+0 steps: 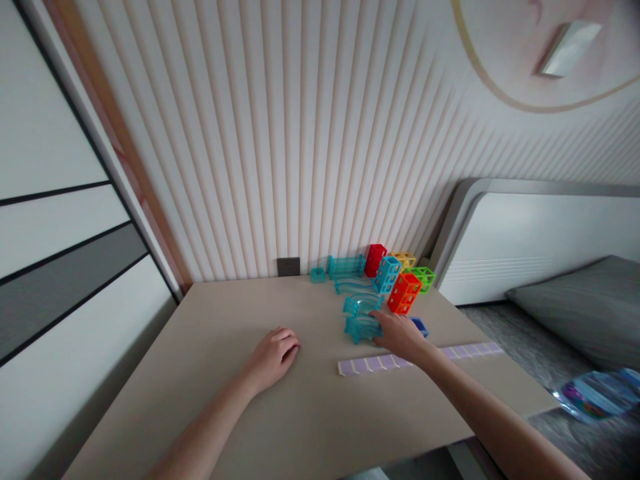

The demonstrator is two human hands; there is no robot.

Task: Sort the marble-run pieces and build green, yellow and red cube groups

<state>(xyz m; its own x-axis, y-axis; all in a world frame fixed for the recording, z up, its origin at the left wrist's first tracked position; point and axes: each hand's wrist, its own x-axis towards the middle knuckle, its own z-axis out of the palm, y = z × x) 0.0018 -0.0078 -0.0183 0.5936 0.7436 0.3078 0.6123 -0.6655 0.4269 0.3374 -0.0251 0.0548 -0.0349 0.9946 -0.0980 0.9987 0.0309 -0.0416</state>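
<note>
My left hand (276,353) rests on the table (240,307), its fingers curled in and no object showing in them. My right hand (399,333) is at the right end of the nearest translucent teal curved track piece (361,329), thumb and fingers closed at its edge; the fingertips are partly hidden. Just behind it lies a similar teal curved piece (361,305). An upright orange-red block frame (404,293) stands beyond my right hand. Partly hidden by that hand is a dark blue piece (420,327).
Farther back stand a light blue block frame (387,274), a red one (375,260), yellow (406,259) and green frames (424,278). Teal pieces (347,266) line the ribbed wall. A purple segmented strip (373,364) lies under my right forearm. A clear bag (597,395) is at the right.
</note>
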